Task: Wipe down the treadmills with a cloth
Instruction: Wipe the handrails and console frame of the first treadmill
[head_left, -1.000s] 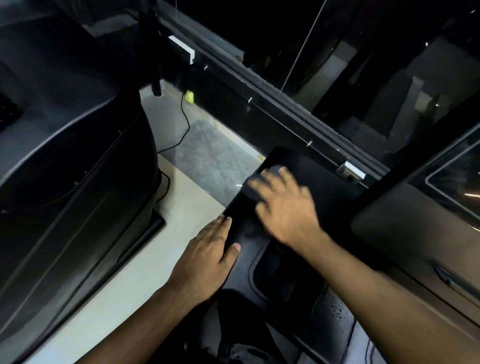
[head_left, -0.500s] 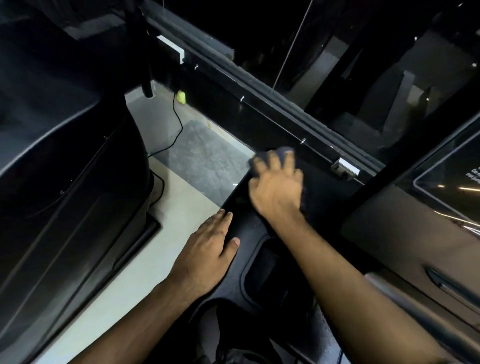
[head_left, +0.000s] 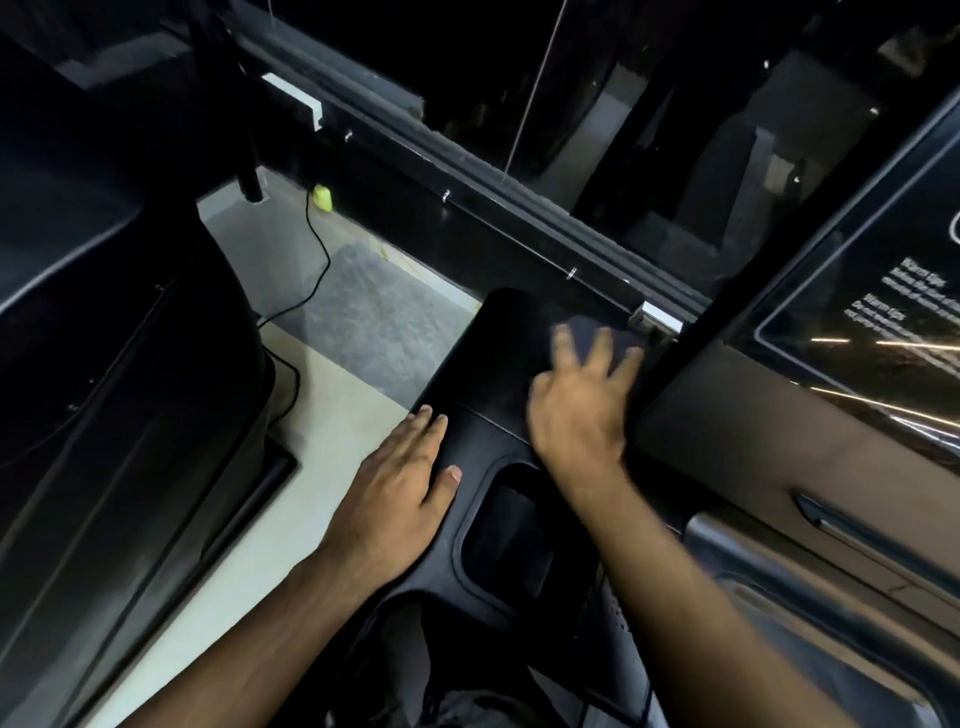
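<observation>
In the centre of the frame, the right hand (head_left: 576, 410) presses a dark, blurred cloth (head_left: 615, 336) flat onto the far end of the matte black plastic treadmill side panel (head_left: 488, 358), fingers straight and spread; the left hand (head_left: 395, 499) lies flat on the panel's near-left edge, fingers together, thumb apart, holding nothing; a rounded recessed pocket (head_left: 509, 540) sits between the two wrists; just right of the cloth a dark slanted upright post (head_left: 691, 338) and a white bracket (head_left: 657, 316) on the black window rail hem it in; a glossy console screen with white text (head_left: 883, 332) fills the right; a neighbouring black treadmill body (head_left: 130, 389) fills the left, with a thin black cable (head_left: 318, 265) and a small yellow-green object (head_left: 323, 197) on the pale floor; half a second ago the cloth was at the panel's far-left corner, and it has since swept right toward the post, while the left hand has stayed put.
</observation>
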